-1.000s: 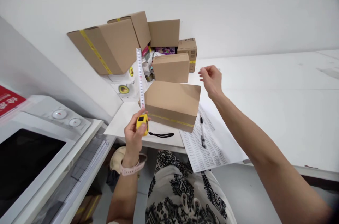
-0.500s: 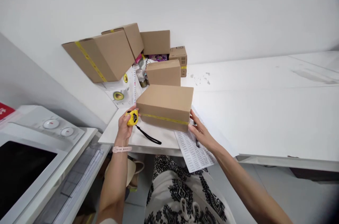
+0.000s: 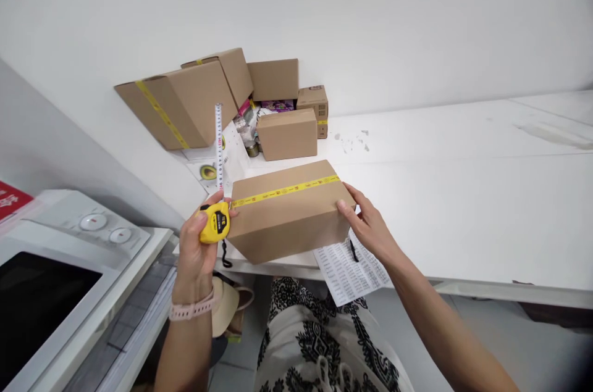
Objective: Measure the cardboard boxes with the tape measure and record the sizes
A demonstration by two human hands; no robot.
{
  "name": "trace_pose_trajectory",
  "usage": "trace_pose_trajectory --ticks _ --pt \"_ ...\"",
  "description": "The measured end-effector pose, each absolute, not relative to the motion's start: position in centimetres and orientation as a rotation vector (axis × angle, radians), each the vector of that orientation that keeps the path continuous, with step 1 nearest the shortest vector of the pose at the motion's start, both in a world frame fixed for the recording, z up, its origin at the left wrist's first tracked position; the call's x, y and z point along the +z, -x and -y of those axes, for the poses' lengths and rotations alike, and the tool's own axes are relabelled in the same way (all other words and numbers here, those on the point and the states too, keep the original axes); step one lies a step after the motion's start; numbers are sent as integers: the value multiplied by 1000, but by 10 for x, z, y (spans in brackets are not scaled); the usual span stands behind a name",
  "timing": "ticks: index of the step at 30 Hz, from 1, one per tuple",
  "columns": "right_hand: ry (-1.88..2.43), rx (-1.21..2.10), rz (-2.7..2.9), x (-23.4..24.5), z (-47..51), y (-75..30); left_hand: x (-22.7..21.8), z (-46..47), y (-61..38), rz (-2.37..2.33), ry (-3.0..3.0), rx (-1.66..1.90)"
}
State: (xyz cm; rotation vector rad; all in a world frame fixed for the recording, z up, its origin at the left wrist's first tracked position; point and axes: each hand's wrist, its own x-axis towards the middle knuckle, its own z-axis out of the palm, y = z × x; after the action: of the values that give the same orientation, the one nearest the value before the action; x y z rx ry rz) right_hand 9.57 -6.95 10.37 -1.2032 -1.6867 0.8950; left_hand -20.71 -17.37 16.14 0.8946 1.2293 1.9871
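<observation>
My left hand (image 3: pixel 197 250) is closed round a yellow tape measure (image 3: pixel 214 222), its white blade (image 3: pixel 218 145) sticking straight up. The same hand's fingertips touch the left end of a brown cardboard box (image 3: pixel 287 210) with a yellow tape stripe along its top. My right hand (image 3: pixel 368 225) grips the box's right end, fingers curled over the corner. The box is tilted at the table's near edge, held between both hands. A black wrist strap hangs under the tape measure.
A printed sheet (image 3: pixel 352 265) with a pen (image 3: pixel 353 250) lies under the box's right side. Several cardboard boxes (image 3: pixel 185 102) pile up against the back wall, one smaller box (image 3: pixel 287 133) in front. A white machine (image 3: pixel 69 268) stands at left. The white table (image 3: pixel 463 194) stretches right.
My right hand came down from the air to the box's right end. The box was turned so the yellow stripe now faces up, and the tape measure blade stands upright again.
</observation>
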Motion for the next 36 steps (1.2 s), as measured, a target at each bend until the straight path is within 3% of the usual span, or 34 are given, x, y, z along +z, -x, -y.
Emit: trace_pose_trajectory --ticks 4,11,15,23,30,36 --pt "1177 866 1639 100 69 -93 170 216 165 -1243 -940 1980" --pt "1132 749 1473 105 70 -103 182 234 156 -1129 -946 1254" --pt "1089 641 1461 107 67 -113 186 224 178 -1143 -922 1028" --pt "806 496 1793 136 40 -86 144 238 105 -1126 -703 1510" --pt "725 788 2333 167 -39 -57 131 230 50 -1004 -589 1477" --pt "791 952 2332 167 -60 -40 147 221 40 -942 -603 1449"
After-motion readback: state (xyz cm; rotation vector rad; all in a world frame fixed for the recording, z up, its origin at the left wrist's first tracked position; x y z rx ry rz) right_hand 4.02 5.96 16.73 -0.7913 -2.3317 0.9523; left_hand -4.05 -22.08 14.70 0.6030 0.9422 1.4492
